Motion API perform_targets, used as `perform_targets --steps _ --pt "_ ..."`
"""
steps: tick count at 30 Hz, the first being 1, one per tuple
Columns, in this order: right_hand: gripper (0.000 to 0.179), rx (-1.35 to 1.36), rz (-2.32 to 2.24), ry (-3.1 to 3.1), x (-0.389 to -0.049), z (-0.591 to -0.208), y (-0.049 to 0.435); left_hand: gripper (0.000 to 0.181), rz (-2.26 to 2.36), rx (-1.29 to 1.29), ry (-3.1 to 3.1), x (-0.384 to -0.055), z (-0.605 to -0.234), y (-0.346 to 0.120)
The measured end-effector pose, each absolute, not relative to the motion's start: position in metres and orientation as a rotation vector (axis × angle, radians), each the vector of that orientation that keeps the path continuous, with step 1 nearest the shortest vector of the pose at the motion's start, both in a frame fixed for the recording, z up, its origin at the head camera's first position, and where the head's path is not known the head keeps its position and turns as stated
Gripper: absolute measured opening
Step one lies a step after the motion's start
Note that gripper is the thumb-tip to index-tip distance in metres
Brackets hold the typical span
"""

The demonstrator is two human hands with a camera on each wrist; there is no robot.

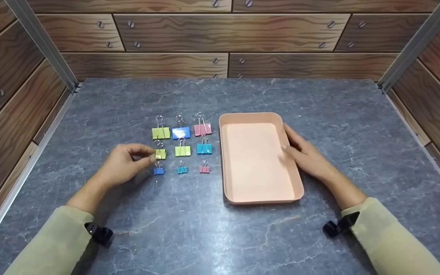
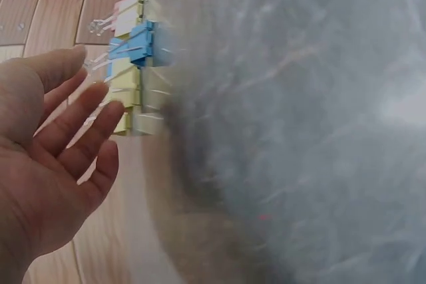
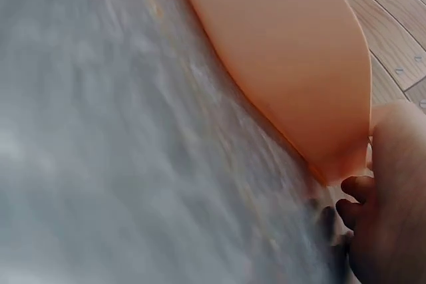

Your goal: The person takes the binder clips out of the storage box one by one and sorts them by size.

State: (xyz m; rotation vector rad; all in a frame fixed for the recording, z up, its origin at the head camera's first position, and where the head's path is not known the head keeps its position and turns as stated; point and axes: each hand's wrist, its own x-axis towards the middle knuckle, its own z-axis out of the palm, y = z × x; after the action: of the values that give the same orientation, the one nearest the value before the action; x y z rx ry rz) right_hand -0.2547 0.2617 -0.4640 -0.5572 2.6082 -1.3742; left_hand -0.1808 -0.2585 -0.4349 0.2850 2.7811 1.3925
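My left hand point(image 1: 126, 162) reaches in from the left, thumb and forefinger meeting at the left edge of a medium yellow-green binder clip point(image 1: 160, 154), which they pinch. Its other fingers curve loosely in the left wrist view. Around that clip stand more binder clips in three rows: a large yellow-green one point(image 1: 160, 133), a blue one point(image 1: 181, 133) and a pink one point(image 1: 202, 129) at the back, small ones in front. With the thumb over the rim and fingers along the outside, my right hand point(image 1: 308, 156) holds the right wall of a shallow peach tray point(image 1: 260, 196). Nothing lies in the tray.
Grey marbled tabletop point(image 1: 174, 229) surrounds the clips and tray. Wood-patterned panels point(image 1: 231, 32) close off the back and both sides, with metal posts point(image 1: 46, 44) at the rear corners. A small blue clip point(image 1: 159, 171) lies just in front of the left fingertips.
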Motion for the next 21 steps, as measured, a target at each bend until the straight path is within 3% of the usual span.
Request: perform_targets --steps 4,14,21 --pt "0.073 -0.545 -1.203 2.773 -0.256 -0.443 0.270 0.038 1.260 0.299 2.937 -0.182 -0.422 -0.254" --pt "0.093 -0.512 -0.578 3.036 -0.251 -0.406 0.292 0.099 0.666 0.208 3.108 -0.177 -0.401 -0.247" --pt "0.103 -0.445 -0.335 3.018 -0.245 -0.403 0.299 0.108 0.423 0.160 3.109 -0.173 -0.399 -0.242"
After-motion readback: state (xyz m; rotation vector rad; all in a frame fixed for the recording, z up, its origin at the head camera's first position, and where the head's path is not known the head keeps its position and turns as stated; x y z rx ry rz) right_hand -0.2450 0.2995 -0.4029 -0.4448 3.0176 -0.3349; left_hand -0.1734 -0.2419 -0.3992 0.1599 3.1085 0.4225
